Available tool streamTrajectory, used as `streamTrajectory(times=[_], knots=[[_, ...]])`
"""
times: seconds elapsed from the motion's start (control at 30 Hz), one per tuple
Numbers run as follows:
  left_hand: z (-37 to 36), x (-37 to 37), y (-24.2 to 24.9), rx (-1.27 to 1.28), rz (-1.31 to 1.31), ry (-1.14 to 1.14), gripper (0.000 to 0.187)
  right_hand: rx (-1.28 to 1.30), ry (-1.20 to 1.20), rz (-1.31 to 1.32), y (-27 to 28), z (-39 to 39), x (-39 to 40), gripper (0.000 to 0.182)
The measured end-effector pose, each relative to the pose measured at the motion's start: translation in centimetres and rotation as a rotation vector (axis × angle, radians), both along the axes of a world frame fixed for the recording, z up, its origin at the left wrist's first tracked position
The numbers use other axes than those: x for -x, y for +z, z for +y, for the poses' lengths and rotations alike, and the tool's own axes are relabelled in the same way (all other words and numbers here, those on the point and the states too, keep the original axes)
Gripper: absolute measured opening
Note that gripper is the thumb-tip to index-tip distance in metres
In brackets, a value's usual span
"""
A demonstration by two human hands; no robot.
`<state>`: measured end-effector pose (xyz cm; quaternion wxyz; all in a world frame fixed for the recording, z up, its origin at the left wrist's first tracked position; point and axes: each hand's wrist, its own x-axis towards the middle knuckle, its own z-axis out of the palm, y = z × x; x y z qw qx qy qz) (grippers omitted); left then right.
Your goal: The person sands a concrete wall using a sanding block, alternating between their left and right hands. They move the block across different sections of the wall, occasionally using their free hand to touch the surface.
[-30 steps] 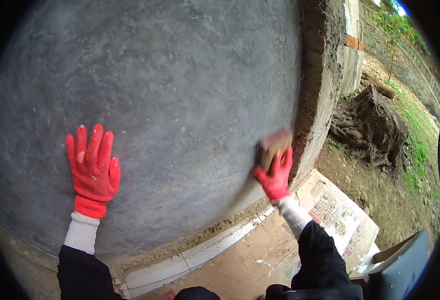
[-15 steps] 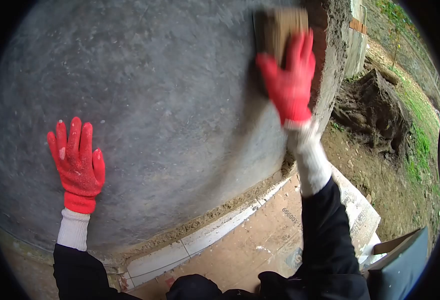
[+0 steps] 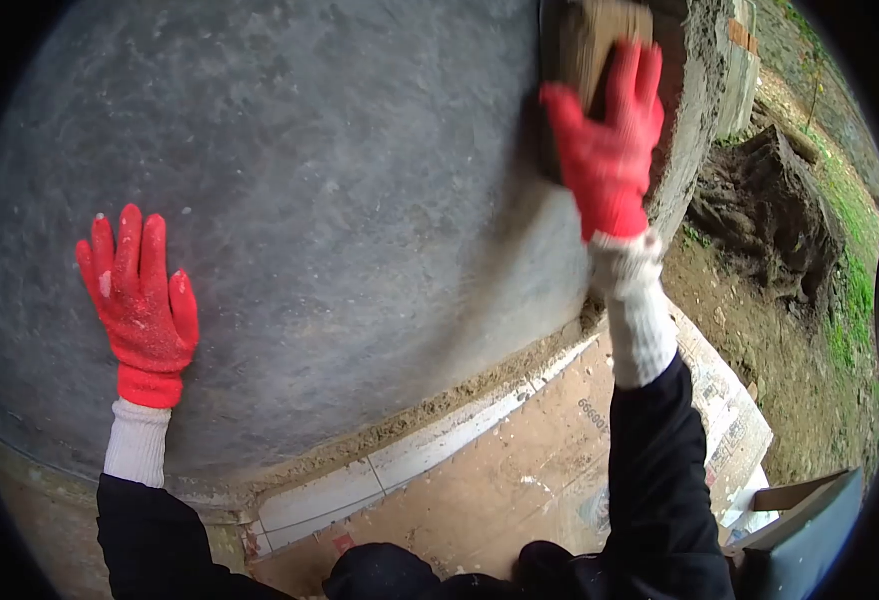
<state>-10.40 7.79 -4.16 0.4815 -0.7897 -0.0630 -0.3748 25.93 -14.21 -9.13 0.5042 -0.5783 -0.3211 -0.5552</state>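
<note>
A grey plastered wall point(image 3: 360, 200) fills most of the view. My left hand point(image 3: 150, 310), in a red-coated glove, rests flat on it at the left with the fingers stretched out and nothing held. At the upper right my right hand point(image 3: 615, 140), in the same kind of glove, grips a wooden float point(image 3: 595, 45) by its block-like back. The float lies against the wall close to its rough right edge. My palm and fingers hide part of it, and its top is cut off by the frame.
White tiles point(image 3: 400, 460) and a strip of rough mortar run along the wall's foot. Stained cardboard point(image 3: 480, 510) covers the floor. Outside at the right are a tree stump point(image 3: 770, 215), soil and grass. A dark panel point(image 3: 810, 540) stands at the lower right.
My right hand and the float have shifted up and right, nearer the wall's edge. My left hand stays flat on the wall, and the view has shifted slightly.
</note>
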Motion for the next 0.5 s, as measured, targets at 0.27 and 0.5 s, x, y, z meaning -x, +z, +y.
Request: streamTrajectory(times=[0.27, 0.5], knots=[[0.2, -0.1, -0.1, 0.007, -0.030, 0.023, 0.051, 0.243, -0.007, 0.096, -21.9, -0.6, 1.0, 0.109], [0.1, 0.0, 0.0, 0.001, -0.019, 0.018, 0.054, 0.301, 0.037, 0.186, -28.3, -1.1, 3.1, 0.117]])
